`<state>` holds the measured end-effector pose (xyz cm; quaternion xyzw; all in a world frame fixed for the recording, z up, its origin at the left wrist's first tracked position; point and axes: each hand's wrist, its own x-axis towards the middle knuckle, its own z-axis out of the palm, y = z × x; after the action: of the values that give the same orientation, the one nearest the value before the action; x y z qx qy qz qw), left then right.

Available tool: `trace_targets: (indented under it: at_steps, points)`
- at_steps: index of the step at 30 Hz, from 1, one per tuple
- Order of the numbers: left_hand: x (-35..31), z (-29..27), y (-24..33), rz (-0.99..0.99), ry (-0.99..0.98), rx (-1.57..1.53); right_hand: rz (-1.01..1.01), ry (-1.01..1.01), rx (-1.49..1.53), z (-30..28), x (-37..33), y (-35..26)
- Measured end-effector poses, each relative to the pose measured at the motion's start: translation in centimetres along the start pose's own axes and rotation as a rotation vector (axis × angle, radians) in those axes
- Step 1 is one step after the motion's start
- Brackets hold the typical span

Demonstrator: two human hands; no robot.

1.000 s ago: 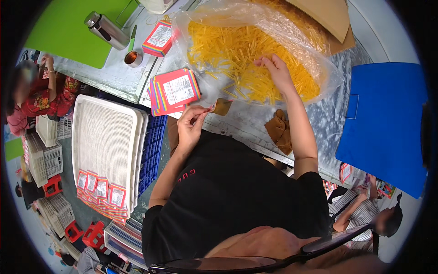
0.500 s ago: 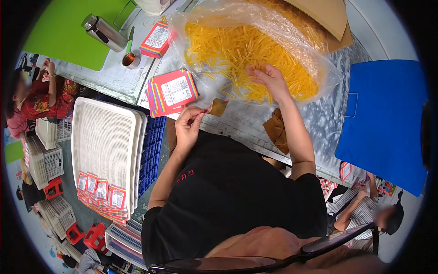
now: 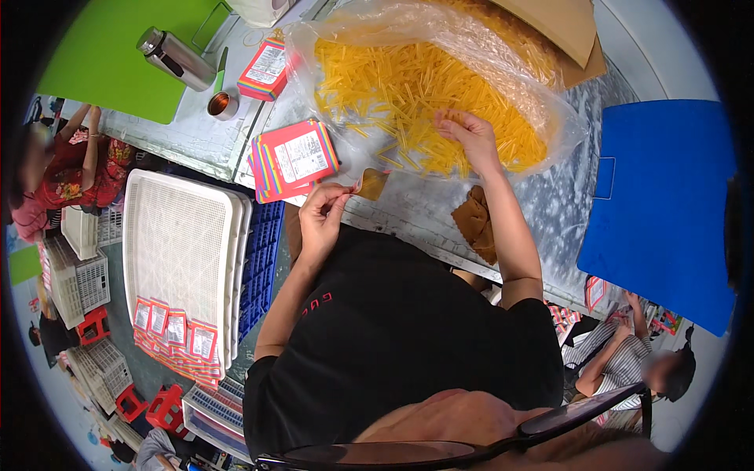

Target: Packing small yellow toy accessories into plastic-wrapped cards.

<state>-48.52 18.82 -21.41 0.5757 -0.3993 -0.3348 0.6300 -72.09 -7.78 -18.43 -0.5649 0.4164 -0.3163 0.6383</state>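
Observation:
My left hand [image 3: 320, 220] is closed, pinching the edge of a small see-through pouch [image 3: 372, 185] that looks amber-brown with a bit of red at its edge. The pouch is held just above the table's near edge. Over a heap of thin yellow strips [image 3: 393, 74] in a large clear plastic bag [image 3: 569, 129] is my right hand [image 3: 473, 143]. Its fingers are bent together near the strips; what they hold, if anything, I cannot make out. Beside my left hand lies a stack of red-edged, rainbow-sided printed cards [image 3: 302, 155].
Another card stack [image 3: 265, 67], a copper-coloured cup [image 3: 223, 106] and a steel flask [image 3: 179, 59] stand at the far left. A brown cloth [image 3: 475, 226] lies near my right forearm. White trays [image 3: 184, 235] bearing packets are stacked at left; a blue panel [image 3: 660, 204] is at right. People sit on both sides.
My right hand has shifted slightly right and its fingers have drawn closer together over the strips. My left hand still holds the pouch in nearly the same place.

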Motion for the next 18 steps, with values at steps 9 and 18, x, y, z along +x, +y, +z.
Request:
trace_targets:
  at_steps: [9,18]
  points:
    - [0.0,0.2,0.4,-0.008,0.0,0.01,-0.105,0.038,-0.181,0.2,-0.8,-0.8]
    - [-0.1,0.1,0.4,0.018,0.008,-0.002,-0.322,-0.084,-0.228,0.4,-2.2,-1.1]
